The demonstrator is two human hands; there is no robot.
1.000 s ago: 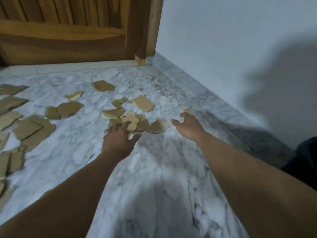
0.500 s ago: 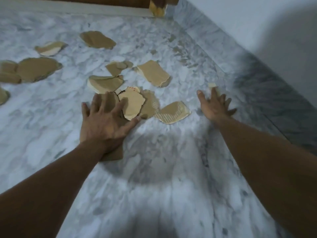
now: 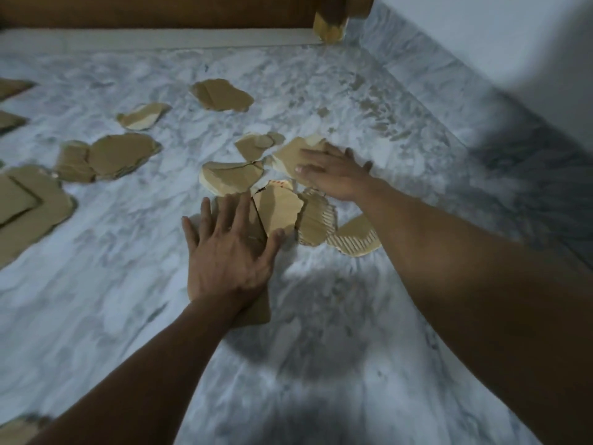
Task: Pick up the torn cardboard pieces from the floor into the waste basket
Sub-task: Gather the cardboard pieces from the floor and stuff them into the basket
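Note:
Several torn brown cardboard pieces lie scattered on the marble floor [image 3: 321, 316]. My left hand [image 3: 229, 252] lies flat with fingers spread on one cardboard piece [image 3: 256, 311] that sticks out under the wrist. Beside its thumb lies a pale pointed piece [image 3: 277, 210] and a corrugated piece [image 3: 316, 221]. My right hand [image 3: 333, 173] rests with straight fingers on another piece [image 3: 288, 155] farther back. My right forearm covers part of a ribbed piece [image 3: 353, 240]. No waste basket is in view.
More cardboard pieces lie to the left [image 3: 122, 154] and at the far left edge [image 3: 25, 207], one farther back [image 3: 221, 94]. A wooden door [image 3: 160, 11] stands at the back. A white wall [image 3: 481, 43] with a marble skirting runs along the right.
My right hand has moved left from the floor by the skirting onto a cardboard piece. My left hand stays flat on its piece. The view has shifted slightly.

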